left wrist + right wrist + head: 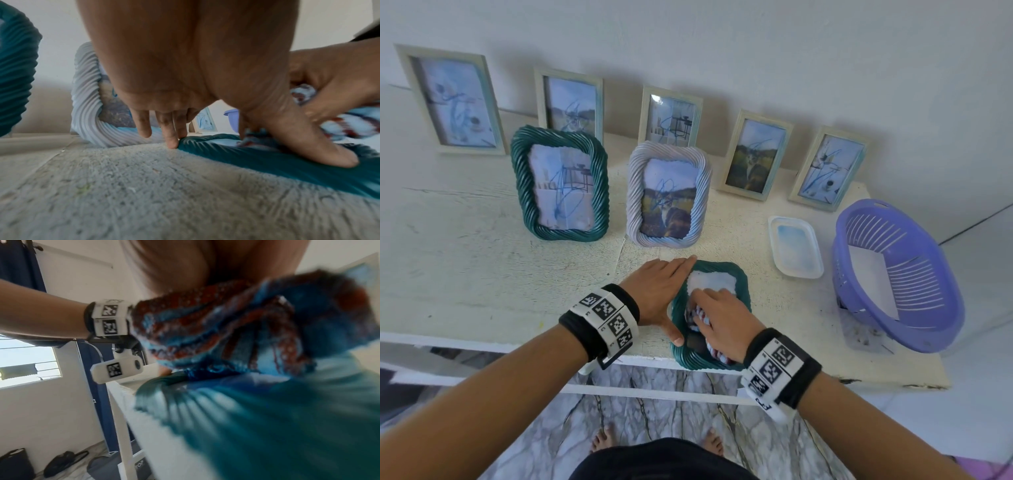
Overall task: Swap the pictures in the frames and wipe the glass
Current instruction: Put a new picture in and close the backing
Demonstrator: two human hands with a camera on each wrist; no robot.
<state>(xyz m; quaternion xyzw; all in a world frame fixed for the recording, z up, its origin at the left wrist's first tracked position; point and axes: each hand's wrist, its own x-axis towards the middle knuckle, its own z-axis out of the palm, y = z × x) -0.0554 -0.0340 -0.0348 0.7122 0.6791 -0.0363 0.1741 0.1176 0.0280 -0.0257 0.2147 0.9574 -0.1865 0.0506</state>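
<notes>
White bench (465,274) against the wall. Purple basket (900,274) at the right end; a white tray (795,247) just beside it. Five slim pale frames (452,99) lean on the wall — in front of them stand a teal rope-edged frame (560,185) and a lilac one (668,200), each with a scribbled picture. A second teal frame (709,318) lies flat at the near edge, glass up. Left hand (657,291) flat, fingers straight, pressing the frame's left rim and the bench. Right hand (719,322) clutches a bunched red-and-blue cloth (697,317) on the glass — wrist view blurred.
</notes>
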